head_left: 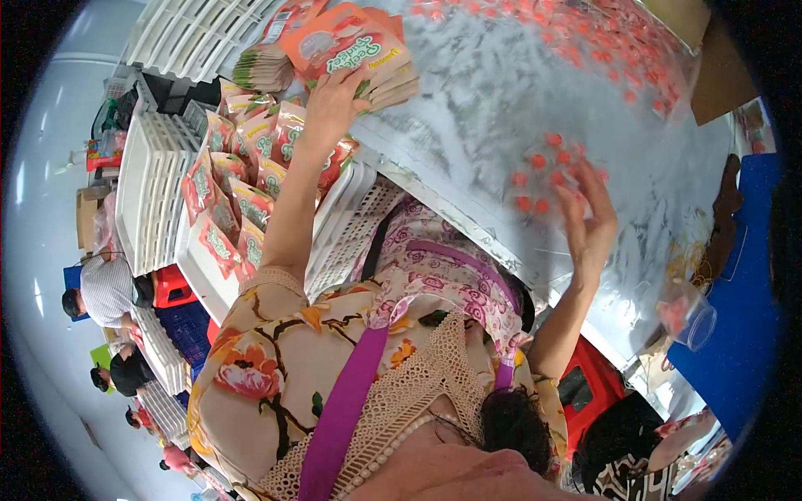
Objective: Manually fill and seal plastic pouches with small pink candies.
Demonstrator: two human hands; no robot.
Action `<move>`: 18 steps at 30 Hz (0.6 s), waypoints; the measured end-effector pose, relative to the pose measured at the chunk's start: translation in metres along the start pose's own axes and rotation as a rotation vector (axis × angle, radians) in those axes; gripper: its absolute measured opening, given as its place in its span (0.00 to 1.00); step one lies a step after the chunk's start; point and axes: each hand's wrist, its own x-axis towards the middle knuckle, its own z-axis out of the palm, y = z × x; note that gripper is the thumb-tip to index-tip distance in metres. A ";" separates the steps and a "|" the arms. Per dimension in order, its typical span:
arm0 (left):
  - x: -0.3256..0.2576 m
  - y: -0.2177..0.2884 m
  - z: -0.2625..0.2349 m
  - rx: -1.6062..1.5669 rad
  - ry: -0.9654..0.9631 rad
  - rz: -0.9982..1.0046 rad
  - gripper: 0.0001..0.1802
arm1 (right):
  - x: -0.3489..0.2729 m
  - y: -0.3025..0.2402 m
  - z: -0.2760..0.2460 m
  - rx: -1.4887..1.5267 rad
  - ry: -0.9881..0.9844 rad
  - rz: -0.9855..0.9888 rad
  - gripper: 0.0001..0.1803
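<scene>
My left hand (332, 108) lies at the near edge of the top red printed pouch (347, 42), its fingers apart on it. Below that is a thick pile of pouches (393, 86), with another stack of pouches (261, 68) just left. On the right, my right hand (591, 219) reaches over the grey-white tabletop (476, 100), with thumb and fingers apart and slightly bent. Several small red wrapped pieces (541, 160) lie loosely by its fingertips, some partly covered by the fingers. Motion blurs the fingertips a little; nothing shows gripped between them.
Many more red wrapped pieces (576, 42) cover the table's far side. Filled pouches (242, 179) heap in a white crate beside stacked white crates (154, 188). At right are a clear plastic tub (693, 321) and a blue surface (735, 326). Co-workers (104, 288) sit at far left; another person (626, 447) is at lower right.
</scene>
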 end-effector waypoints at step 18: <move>0.008 0.029 -0.020 -0.519 -0.080 -0.216 0.10 | 0.060 -0.100 0.149 -0.155 -0.118 -0.821 0.22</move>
